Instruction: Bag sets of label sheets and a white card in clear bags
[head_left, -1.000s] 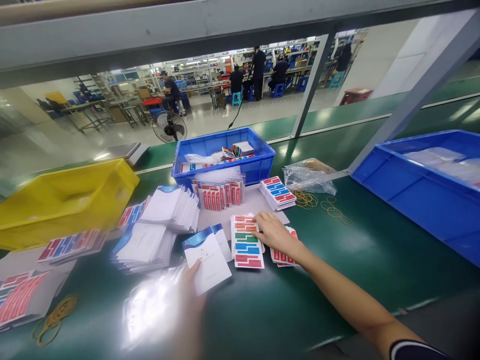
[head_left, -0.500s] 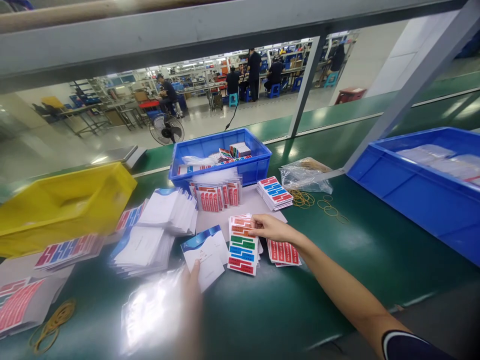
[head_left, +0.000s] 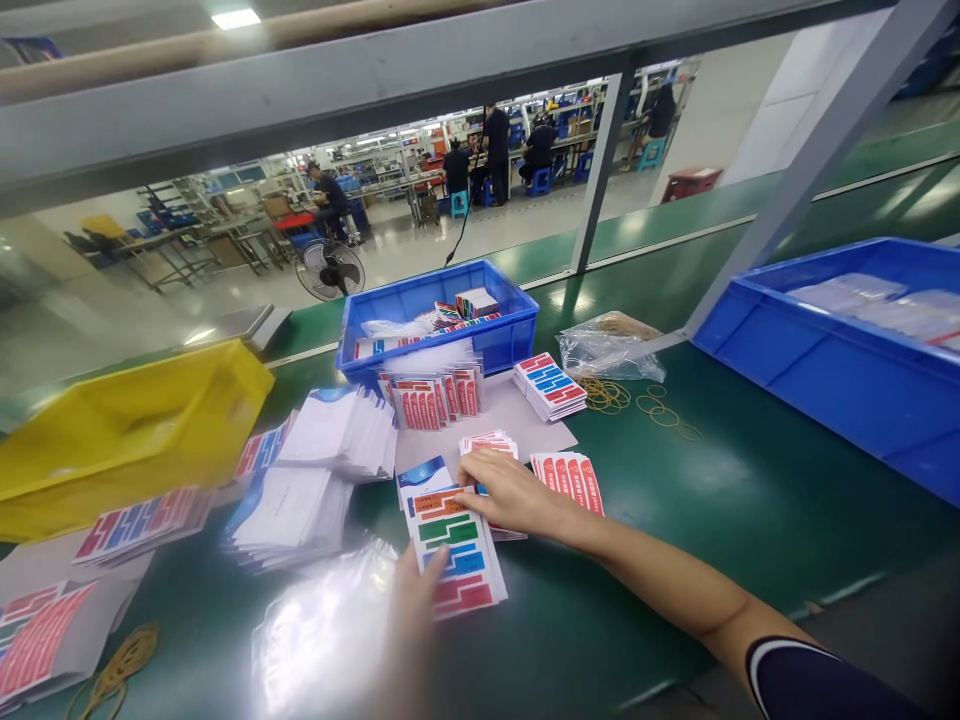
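My left hand [head_left: 415, 590], smeared by motion, grips a white envelope-like card with a blue top [head_left: 424, 474]; its thumb lies over a sticker sheet [head_left: 459, 575]. The sheet, with orange, green, blue and red blocks, covers most of the card. My right hand [head_left: 506, 488] pinches this sheet near its upper right corner. Behind the right hand, a stack of similar sheets [head_left: 489, 441] is partly hidden. Red label sheets [head_left: 571, 478] lie to its right. Clear plastic bags [head_left: 322, 630], shining with glare, rest beside my left hand.
White-and-blue cards [head_left: 289, 510] are piled at left, near a yellow bin [head_left: 150, 430]. A blue bin [head_left: 442, 300] stands behind, a larger blue bin [head_left: 825, 370] at right. A banded sheet stack [head_left: 550, 386] lies beside rubber bands [head_left: 606, 395]. A metal post [head_left: 795, 170] rises at right.
My right hand has lifted the multicoloured sheet from its stack and brought it left and nearer, onto the card. My left hand with the card has shifted slightly right.
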